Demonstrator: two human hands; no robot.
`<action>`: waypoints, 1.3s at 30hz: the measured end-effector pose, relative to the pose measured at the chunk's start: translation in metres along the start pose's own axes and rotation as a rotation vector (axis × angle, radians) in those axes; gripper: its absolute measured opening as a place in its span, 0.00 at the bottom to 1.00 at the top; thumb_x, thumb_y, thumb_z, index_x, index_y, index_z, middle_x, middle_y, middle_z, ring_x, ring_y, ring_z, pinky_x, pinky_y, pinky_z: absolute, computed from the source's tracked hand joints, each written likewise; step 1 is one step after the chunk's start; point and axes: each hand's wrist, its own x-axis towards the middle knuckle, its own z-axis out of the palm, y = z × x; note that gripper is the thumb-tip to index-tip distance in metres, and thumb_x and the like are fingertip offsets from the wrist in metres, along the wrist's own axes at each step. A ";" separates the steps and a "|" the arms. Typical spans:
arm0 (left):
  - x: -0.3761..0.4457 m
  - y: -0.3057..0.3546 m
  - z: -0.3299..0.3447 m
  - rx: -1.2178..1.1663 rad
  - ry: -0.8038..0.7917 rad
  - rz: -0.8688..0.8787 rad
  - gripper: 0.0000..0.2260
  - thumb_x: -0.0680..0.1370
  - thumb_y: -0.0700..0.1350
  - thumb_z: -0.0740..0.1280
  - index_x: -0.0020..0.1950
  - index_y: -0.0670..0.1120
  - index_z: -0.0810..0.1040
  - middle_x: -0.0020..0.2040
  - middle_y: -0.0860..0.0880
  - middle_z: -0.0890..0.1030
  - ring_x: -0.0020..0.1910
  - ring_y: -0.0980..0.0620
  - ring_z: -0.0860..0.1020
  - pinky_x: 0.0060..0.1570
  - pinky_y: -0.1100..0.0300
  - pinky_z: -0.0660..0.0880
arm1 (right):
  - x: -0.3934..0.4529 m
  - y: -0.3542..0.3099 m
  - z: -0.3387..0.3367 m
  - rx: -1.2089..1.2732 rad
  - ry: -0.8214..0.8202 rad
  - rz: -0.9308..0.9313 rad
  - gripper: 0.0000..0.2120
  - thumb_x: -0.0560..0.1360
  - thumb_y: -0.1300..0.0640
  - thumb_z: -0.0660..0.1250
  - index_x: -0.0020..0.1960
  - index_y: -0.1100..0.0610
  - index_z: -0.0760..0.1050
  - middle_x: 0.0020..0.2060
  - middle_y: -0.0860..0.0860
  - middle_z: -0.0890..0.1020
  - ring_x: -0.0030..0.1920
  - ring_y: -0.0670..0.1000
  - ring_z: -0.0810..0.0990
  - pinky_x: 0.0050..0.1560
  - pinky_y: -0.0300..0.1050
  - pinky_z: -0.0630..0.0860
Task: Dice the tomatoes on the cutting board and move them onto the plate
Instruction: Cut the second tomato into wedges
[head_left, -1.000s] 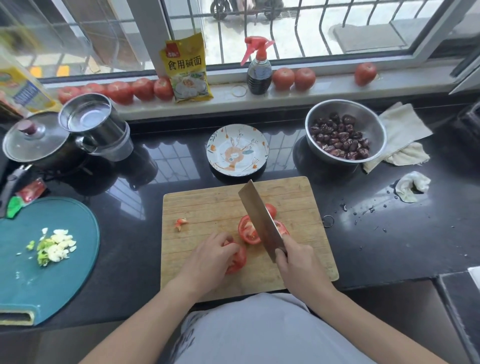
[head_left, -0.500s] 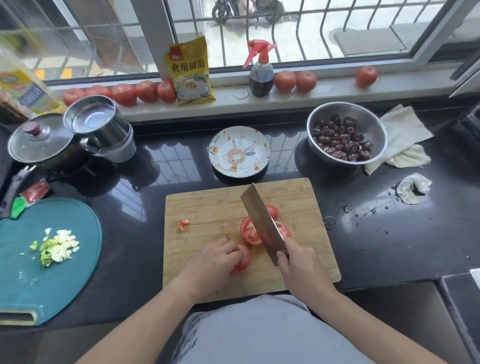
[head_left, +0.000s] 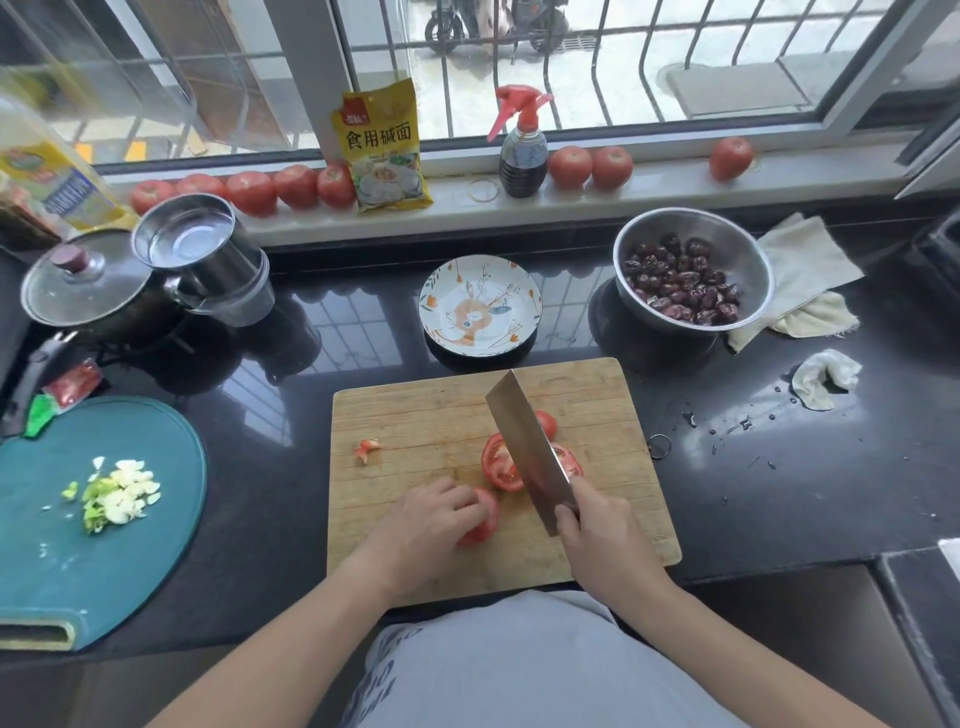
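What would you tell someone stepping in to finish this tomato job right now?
Left hand grips a tomato piece on the cutting board.
Right hand holds the cleaver, its blade over the cut tomato halves.
A small scrap lies at the board's left.
Done: tomato cut into big pieces.
Left: dice everything, then move it to the plate, which holds no tomato.

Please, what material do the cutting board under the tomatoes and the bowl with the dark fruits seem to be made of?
The cutting board looks like pale wood or bamboo, matt: straight grain lines and knife marks show. The bowl holding the dark fruits looks like stainless steel, brushed to shiny: grey metal that reflects the window light.
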 end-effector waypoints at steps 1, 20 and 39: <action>0.000 0.001 -0.001 -0.026 0.019 -0.030 0.19 0.72 0.35 0.73 0.59 0.52 0.79 0.50 0.55 0.81 0.46 0.51 0.76 0.41 0.56 0.78 | 0.000 0.000 0.000 0.001 -0.002 0.002 0.04 0.80 0.57 0.58 0.49 0.50 0.70 0.31 0.50 0.77 0.30 0.50 0.74 0.32 0.49 0.71; -0.004 -0.069 -0.034 0.038 0.194 -0.818 0.10 0.79 0.49 0.73 0.57 0.46 0.84 0.55 0.46 0.80 0.56 0.46 0.74 0.58 0.49 0.75 | -0.006 0.002 -0.014 0.018 0.036 0.158 0.11 0.80 0.57 0.58 0.39 0.56 0.64 0.32 0.52 0.75 0.29 0.50 0.68 0.27 0.39 0.67; 0.028 -0.051 -0.080 -0.503 0.222 -1.106 0.38 0.72 0.47 0.78 0.77 0.45 0.64 0.69 0.46 0.73 0.67 0.44 0.74 0.66 0.46 0.74 | -0.005 0.011 -0.012 0.051 -0.191 0.000 0.07 0.76 0.53 0.57 0.40 0.52 0.66 0.31 0.52 0.73 0.25 0.51 0.70 0.27 0.47 0.69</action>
